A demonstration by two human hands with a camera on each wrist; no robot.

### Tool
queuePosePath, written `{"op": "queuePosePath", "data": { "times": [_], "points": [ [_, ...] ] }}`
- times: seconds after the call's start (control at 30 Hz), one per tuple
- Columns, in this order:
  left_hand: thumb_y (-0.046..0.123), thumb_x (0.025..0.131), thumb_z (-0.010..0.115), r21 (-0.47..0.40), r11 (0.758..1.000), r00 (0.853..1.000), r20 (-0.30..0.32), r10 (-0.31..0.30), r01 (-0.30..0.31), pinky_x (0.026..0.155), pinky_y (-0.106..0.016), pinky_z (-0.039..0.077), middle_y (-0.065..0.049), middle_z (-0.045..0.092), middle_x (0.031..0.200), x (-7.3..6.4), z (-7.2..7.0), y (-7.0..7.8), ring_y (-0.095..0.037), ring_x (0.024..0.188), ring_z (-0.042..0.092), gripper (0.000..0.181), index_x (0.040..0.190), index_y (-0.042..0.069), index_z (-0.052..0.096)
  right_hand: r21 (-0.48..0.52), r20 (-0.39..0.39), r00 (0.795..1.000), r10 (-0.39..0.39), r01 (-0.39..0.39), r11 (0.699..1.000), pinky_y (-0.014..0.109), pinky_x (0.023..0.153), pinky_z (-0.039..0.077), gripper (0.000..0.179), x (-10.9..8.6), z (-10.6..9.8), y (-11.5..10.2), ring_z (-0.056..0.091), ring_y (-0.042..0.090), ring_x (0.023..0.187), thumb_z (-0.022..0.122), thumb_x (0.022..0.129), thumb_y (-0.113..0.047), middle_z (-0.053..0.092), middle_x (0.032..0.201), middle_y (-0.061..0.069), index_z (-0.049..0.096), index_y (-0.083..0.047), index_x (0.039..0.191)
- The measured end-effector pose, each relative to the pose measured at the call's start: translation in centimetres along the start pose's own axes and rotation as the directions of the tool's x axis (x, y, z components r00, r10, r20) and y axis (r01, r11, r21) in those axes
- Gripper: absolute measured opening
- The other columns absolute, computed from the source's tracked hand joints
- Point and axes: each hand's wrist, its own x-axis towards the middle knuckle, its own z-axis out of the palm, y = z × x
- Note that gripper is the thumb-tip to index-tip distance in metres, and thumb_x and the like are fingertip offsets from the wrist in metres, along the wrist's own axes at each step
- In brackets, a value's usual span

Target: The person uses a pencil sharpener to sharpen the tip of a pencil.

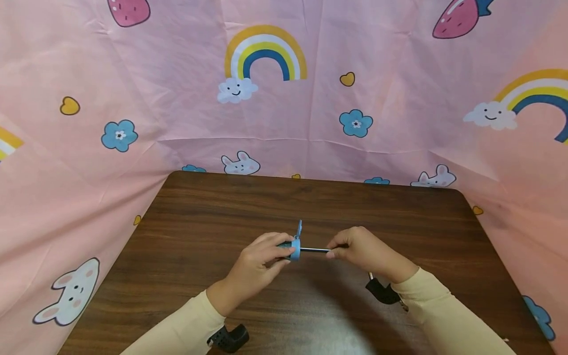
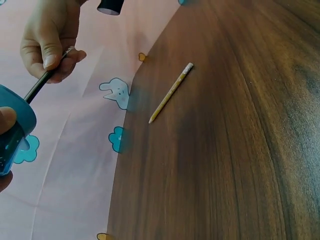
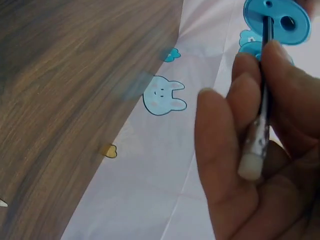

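My left hand (image 1: 255, 266) grips a small pencil sharpener (image 1: 295, 250) with a light blue top and a dark see-through body. Its hinged lid (image 1: 299, 228) stands up, flipped back. In the right wrist view the sharpener's blue face (image 3: 255, 20) shows round holes. A dark pencil (image 1: 314, 250) runs level from that face to my right hand (image 1: 366, 251), which pinches it between thumb and fingers. The pencil's white eraser (image 3: 251, 166) points back toward the right palm. Its tip is hidden at the sharpener, and I cannot tell which hole it is in.
A yellow pencil (image 2: 171, 93) lies on the dark wood table (image 1: 213, 207). Black wrist cameras (image 1: 228, 338) hang below both sleeves. A pink printed cloth (image 1: 186, 74) rises behind the table and along its sides.
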Motion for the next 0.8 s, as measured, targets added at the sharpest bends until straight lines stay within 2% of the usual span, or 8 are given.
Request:
{"op": "queuePosePath", "data": {
  "times": [0.1, 0.2, 0.33, 0.57, 0.7, 0.8],
  "points": [
    [-0.008, 0.068, 0.081, -0.007, 1.000, 1.000, -0.011, -0.001, 0.001, 0.090, -0.027, 0.052, -0.011, 0.068, 0.112, 0.1, -0.2, 0.0, -0.027, 0.108, 0.061, 0.034, 0.101, -0.001, 0.074, 0.017, -0.003, 1.000, 0.000, 0.000, 1.000, 0.023, 0.063, 0.051, 0.012, -0.3, -0.4, 0.3, 0.063, 0.005, 0.078, 0.069, 0.089, -0.017, 0.072, 0.089, -0.002, 0.076, -0.008, 0.094],
    [-0.013, 0.065, 0.081, 0.002, 1.000, 0.995, -0.093, -0.030, 0.030, 0.089, -0.024, 0.052, -0.012, 0.069, 0.111, 0.2, -0.6, -0.2, -0.029, 0.105, 0.062, 0.037, 0.100, -0.003, 0.074, 0.031, -0.034, 0.999, 0.024, -0.023, 0.999, 0.024, 0.061, 0.050, 0.011, -0.9, -0.9, 0.8, 0.060, 0.005, 0.074, 0.069, 0.089, -0.016, 0.072, 0.087, -0.002, 0.076, -0.008, 0.093],
    [-0.018, 0.061, 0.081, -0.028, 0.997, 0.977, -0.199, -0.082, 0.078, 0.088, -0.018, 0.051, -0.014, 0.069, 0.109, 0.2, -1.1, -0.4, -0.031, 0.102, 0.063, 0.040, 0.098, -0.005, 0.073, 0.081, -0.068, 0.996, 0.052, -0.046, 0.996, 0.025, 0.059, 0.049, 0.011, -1.5, -1.3, 1.3, 0.057, 0.007, 0.069, 0.069, 0.089, -0.015, 0.071, 0.084, 0.001, 0.075, -0.007, 0.092],
    [-0.015, 0.064, 0.081, -0.064, 0.994, 0.971, -0.217, -0.096, 0.084, 0.088, -0.018, 0.051, -0.017, 0.067, 0.111, 0.1, -0.9, -0.3, -0.033, 0.103, 0.063, 0.040, 0.101, -0.004, 0.072, 0.165, -0.101, 0.991, 0.091, -0.074, 0.983, 0.026, 0.061, 0.050, 0.015, -1.8, -1.1, 1.5, 0.059, 0.011, 0.072, 0.068, 0.090, -0.018, 0.070, 0.084, 0.001, 0.075, -0.006, 0.096],
    [-0.016, 0.064, 0.081, -0.072, 0.988, 0.963, -0.226, -0.146, 0.133, 0.083, -0.017, 0.052, -0.016, 0.066, 0.114, -0.2, -0.8, -0.4, -0.033, 0.101, 0.064, 0.042, 0.103, -0.001, 0.072, 0.222, -0.125, 0.986, 0.107, -0.077, 0.972, 0.029, 0.063, 0.053, 0.015, -1.9, -0.8, 1.8, 0.063, 0.015, 0.076, 0.066, 0.091, -0.016, 0.070, 0.085, 0.002, 0.074, -0.004, 0.097],
    [-0.015, 0.067, 0.080, -0.086, 0.980, 0.957, -0.216, -0.195, 0.180, 0.078, -0.022, 0.055, -0.014, 0.064, 0.115, -0.4, -0.7, -0.6, -0.031, 0.099, 0.065, 0.042, 0.104, 0.000, 0.071, 0.251, -0.143, 0.983, 0.119, -0.080, 0.965, 0.029, 0.063, 0.053, 0.016, -1.9, -0.5, 2.1, 0.064, 0.014, 0.077, 0.066, 0.091, -0.016, 0.071, 0.087, 0.004, 0.074, -0.003, 0.097]
  ]
}}
